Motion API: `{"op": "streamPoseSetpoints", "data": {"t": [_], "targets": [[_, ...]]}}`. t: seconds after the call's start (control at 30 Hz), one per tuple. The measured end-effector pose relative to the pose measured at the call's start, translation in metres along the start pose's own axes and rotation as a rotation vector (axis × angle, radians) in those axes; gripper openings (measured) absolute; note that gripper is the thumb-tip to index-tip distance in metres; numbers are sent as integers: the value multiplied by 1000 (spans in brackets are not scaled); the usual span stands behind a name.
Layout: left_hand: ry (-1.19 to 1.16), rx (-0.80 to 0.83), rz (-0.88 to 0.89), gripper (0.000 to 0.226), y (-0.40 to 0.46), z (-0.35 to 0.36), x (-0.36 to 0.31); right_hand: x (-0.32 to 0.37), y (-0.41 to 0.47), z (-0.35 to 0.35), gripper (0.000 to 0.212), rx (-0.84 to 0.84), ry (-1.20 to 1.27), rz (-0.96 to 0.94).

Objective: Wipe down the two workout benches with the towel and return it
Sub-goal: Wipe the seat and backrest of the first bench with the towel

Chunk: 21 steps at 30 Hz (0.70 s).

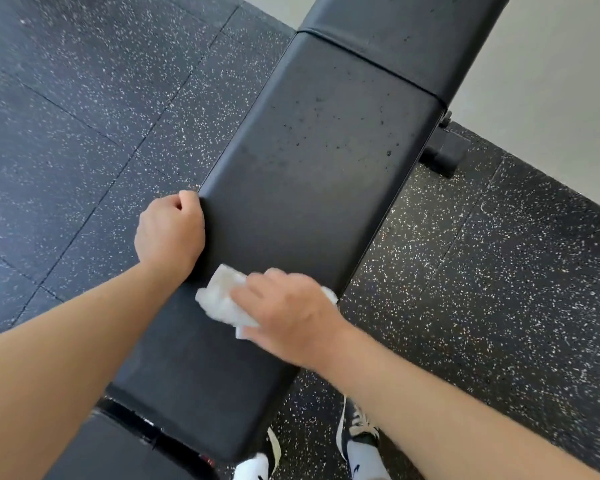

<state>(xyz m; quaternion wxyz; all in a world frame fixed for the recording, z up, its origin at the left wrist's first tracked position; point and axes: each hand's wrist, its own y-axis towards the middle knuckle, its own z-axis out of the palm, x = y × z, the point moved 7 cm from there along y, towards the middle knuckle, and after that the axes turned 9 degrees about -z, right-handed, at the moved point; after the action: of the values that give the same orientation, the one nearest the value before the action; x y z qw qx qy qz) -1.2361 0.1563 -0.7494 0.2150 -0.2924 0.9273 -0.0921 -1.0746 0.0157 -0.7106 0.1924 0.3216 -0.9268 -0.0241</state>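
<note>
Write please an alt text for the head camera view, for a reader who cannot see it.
Seen from above, a person's right hand presses a crumpled white towel onto the black padded bench, while the left hand grips the pad's left edge. The bench stands on a speckled dark rubber floor, with the person's shoes visible below.

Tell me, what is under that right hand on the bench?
A crumpled white towel lies under the right hand, pressed on the black bench. The towel's middle and the pad beneath it are covered.
</note>
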Motion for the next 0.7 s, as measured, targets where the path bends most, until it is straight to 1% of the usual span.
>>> {"op": "streamPoseSetpoints", "data": {"t": [0.03,0.07,0.1,0.13,0.2,0.23,0.3,0.37,0.43,0.5,0.57,0.63,0.7], "targets": [[6,-3,-6,42,1,0,0,-21,3,-9,48,5,-59,26],[15,-6,-14,43,2,1,1,-50,4,-23,50,-48,-113,92],[25,-11,-21,44,2,0,1,-84,3,-41,50,-135,-128,204],[35,-13,-24,45,2,0,0,-123,-1,-57,47,-206,-94,348],[49,-27,-26,46,2,-1,-1,-189,-12,-78,37,-281,20,607],[52,-35,-30,45,2,-1,-1,-208,-14,-83,33,-315,26,689],[47,-48,-28,44,2,-2,-2,-209,-8,-82,32,-343,-36,766],[45,-57,-24,43,2,-2,-1,-175,10,-71,40,-305,-82,717],[52,-57,-31,43,2,-3,-1,-126,30,-51,50,-266,-50,570],[58,-46,-47,43,2,-2,-1,-73,46,-28,47,-191,-21,392],[63,-26,-60,42,3,-1,-2,-40,51,-13,38,-174,34,258],[64,-11,-63,40,3,0,-1,-37,50,-11,38,-167,101,175],[75,-10,-65,39,3,0,-1,-62,45,-22,41,-175,84,135]]}}
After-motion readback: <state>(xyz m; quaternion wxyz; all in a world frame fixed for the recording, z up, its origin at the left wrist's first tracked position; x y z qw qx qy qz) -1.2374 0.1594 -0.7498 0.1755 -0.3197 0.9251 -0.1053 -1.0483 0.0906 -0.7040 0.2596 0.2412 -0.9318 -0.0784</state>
